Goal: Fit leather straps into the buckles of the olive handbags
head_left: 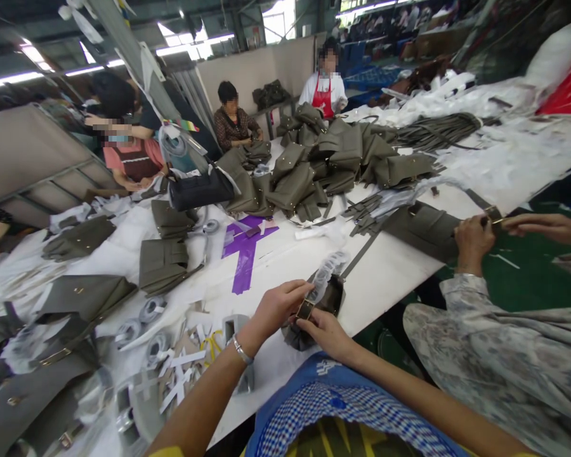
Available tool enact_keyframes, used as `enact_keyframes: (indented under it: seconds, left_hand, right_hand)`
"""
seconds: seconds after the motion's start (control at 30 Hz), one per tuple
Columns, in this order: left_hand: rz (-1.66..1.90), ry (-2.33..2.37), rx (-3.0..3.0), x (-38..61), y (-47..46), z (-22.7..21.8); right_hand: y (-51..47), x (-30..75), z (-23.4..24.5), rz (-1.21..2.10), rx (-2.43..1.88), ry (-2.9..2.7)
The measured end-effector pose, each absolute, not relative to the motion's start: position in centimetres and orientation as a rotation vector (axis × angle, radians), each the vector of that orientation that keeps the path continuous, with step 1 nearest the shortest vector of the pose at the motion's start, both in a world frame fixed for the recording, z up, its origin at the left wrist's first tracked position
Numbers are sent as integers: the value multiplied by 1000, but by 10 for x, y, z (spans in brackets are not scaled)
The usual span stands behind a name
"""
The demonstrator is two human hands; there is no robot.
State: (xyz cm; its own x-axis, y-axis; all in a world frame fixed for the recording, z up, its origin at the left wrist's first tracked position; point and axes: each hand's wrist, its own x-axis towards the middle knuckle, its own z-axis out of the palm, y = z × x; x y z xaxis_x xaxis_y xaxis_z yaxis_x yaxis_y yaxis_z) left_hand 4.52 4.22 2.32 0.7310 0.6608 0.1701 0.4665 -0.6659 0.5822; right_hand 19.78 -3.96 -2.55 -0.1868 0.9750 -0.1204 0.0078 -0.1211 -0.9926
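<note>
From my end of the feed, I have the olive bag (334,295) at the near edge of the worktop (385,273), with clear plastic wrapping (327,273) bunched along its upper side. Both hands meet at its buckled strap (305,310): my left hand (276,311) has its grip on the strap from the left, fingertips over the top beside the wrapping, and my right hand (330,333) pinches the buckle's lower end between thumb and finger. I take the step to be work on this buckle; whether the strap is being threaded or undone, I cannot tell. As I judge it, the next move calls for the left grip to steady the strap while the right works its end, keeping the loose plastic clear of the metal. Farther right along the same edge, a co-worker's hands (476,238) handle another buckle (493,214); the bag pile (309,165) lies toward the far edge.
</note>
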Motion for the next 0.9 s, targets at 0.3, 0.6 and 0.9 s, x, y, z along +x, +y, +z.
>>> enact_keyframes:
  seconds: [0.3,0.6,0.9]
  left_hand:
    - [321,559,2622,43,69,25]
    - [280,471,2607,43,77,33]
    - [392,521,2745,45,68,33]
  right_hand:
    - [-39,203,-27,1435,-1186,-1270]
    - [-38,201,-22,1464,-1209,-1290]
    - [-34,200,-24,1381,-1269,-1404]
